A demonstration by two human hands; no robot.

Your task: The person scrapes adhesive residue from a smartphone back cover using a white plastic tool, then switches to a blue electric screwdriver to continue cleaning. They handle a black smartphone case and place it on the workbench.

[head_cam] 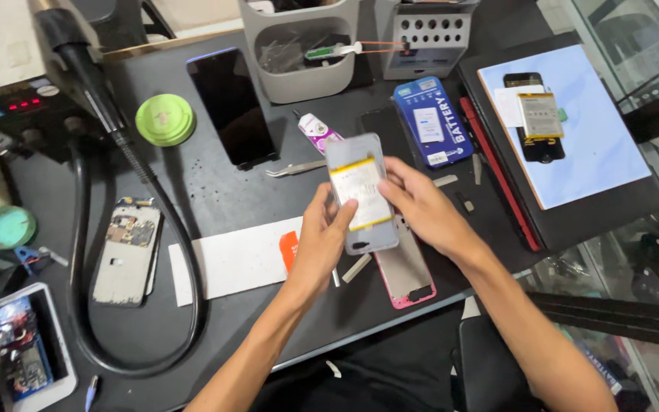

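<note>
Both hands hold up a clear plastic tray (361, 192) with a white and yellow phone battery inside it, above the dark work mat (215, 191). My left hand (319, 243) grips the tray's lower left edge, thumb on its face. My right hand (422, 207) grips its right edge. Under the hands lies a pink phone frame (407, 276), partly hidden. A white card with an orange tab (238, 258) lies left of my left hand.
A dark phone screen (232, 107), tweezers (293, 168), glue tube (317, 131) and blue battery box (432, 120) lie behind. Left: opened phone body (126, 252), green disc (165, 120), black hose (85, 252). Right: a pale blue pad (596, 145) bearing a phone and battery.
</note>
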